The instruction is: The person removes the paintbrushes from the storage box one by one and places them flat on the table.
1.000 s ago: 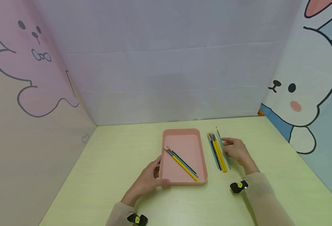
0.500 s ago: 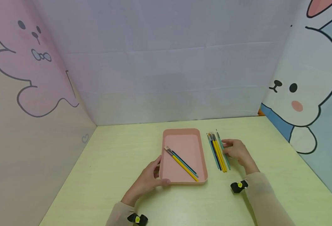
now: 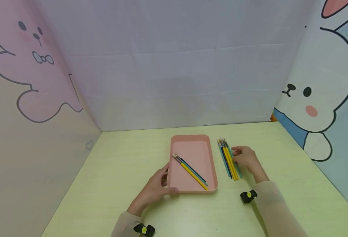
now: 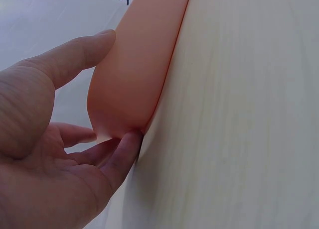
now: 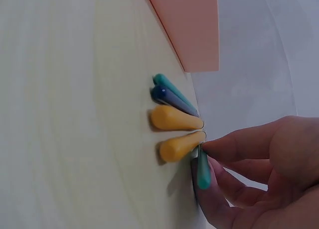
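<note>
My left hand holds the near left corner of a shallow pink tray, thumb on one side and fingers on the other. Inside the tray lie a yellow paintbrush, a teal one and a dark blue one, slanting side by side. My right hand pinches a green paintbrush between thumb and fingers, at the right side of a row of brushes. That row has two yellow paintbrushes, a dark blue one and a teal one, bristle ends pointing away from me.
Everything lies on a pale yellow-green table. A white cloth wall stands along the far edge. Side panels with a pink cartoon animal and a white cartoon rabbit flank the table.
My right hand has moved slightly left, bringing the green paintbrush in against the yellow ones; its tip has come nearer to me. My left hand and the tray have stayed put.
</note>
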Available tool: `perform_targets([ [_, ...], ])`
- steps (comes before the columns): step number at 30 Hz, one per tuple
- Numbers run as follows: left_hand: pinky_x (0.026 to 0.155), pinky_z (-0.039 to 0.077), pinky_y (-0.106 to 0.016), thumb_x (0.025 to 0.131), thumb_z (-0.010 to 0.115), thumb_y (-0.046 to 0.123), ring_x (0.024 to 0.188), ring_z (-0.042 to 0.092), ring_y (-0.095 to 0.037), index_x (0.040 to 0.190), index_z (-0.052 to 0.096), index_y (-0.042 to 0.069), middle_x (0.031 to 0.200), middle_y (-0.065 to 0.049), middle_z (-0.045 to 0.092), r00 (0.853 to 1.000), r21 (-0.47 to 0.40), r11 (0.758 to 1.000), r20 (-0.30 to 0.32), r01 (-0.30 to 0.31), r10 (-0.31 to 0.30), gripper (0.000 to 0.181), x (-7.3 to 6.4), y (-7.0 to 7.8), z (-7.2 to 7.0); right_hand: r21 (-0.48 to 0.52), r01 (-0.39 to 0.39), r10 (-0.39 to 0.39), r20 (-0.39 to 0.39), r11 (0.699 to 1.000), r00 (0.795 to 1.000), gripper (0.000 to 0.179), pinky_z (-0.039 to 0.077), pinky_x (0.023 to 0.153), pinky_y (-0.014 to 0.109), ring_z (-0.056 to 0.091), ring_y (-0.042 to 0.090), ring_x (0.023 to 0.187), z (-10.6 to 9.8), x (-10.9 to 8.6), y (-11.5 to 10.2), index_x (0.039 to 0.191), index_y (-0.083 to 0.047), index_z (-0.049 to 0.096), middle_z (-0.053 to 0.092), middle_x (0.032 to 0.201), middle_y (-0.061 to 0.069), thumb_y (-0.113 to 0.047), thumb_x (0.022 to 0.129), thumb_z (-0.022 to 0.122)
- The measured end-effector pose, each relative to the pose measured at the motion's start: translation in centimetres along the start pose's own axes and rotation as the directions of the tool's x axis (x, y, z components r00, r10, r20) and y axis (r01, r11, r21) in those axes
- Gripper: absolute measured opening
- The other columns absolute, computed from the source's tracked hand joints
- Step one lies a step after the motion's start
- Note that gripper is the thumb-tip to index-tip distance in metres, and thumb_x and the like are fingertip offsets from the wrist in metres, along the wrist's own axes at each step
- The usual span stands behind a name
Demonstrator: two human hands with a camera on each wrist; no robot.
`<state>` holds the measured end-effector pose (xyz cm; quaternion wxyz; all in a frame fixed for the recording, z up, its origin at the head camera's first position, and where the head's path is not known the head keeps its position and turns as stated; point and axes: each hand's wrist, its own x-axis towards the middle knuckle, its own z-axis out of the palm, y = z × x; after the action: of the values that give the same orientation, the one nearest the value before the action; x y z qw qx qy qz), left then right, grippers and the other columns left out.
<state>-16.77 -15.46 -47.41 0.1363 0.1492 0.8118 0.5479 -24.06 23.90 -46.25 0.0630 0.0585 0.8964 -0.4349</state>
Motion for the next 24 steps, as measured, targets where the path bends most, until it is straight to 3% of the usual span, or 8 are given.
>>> perform_targets([
  [7, 0.111, 0.054, -0.042, 0.086, 0.092, 0.022, 0.137, 0.058, -0.034, 0.171, 0.021, 0.013, 0.165, -0.016, 0.04, 1.0, 0.008, 1.0, 0.004, 0.005, -0.005, 0.111, 0.0, -0.2, 0.1, -0.019, -0.024, 0.024, 0.01, 1.0, 1.0, 0.054, 0.058, 0.083, 0.035, 0.063, 0.036, 0.108, -0.1, 0.0, -0.2, 0.147, 0.009, 0.055, 0.066, 0.127, 0.027, -0.002, 0.096, 0.068],
  [17, 0.11, 0.055, -0.044, 0.086, 0.092, 0.02, 0.138, 0.058, -0.035, 0.171, 0.02, 0.013, 0.164, -0.019, 0.039, 1.0, -0.009, 1.0, 0.01, 0.002, -0.002, 0.112, -0.1, -0.2, 0.1, 0.06, -0.007, 0.002, 0.087, 0.998, 0.996, 0.062, 0.061, 0.083, 0.031, 0.063, 0.035, 0.11, -1.1, 0.1, 0.6, 0.155, 0.007, 0.047, 0.058, 0.14, 0.031, -0.002, 0.096, 0.066],
  [24, 0.111, 0.054, -0.045, 0.086, 0.092, 0.02, 0.136, 0.058, -0.034, 0.171, 0.02, 0.013, 0.164, -0.018, 0.041, 1.0, -0.013, 1.0, 0.007, 0.002, -0.002, 0.111, -0.1, -0.2, 0.1, 0.058, 0.042, -0.047, 0.093, 0.997, 0.995, 0.063, 0.062, 0.085, 0.033, 0.064, 0.039, 0.117, -1.4, -0.1, 0.5, 0.158, 0.003, 0.045, 0.056, 0.145, 0.032, -0.006, 0.098, 0.065],
])
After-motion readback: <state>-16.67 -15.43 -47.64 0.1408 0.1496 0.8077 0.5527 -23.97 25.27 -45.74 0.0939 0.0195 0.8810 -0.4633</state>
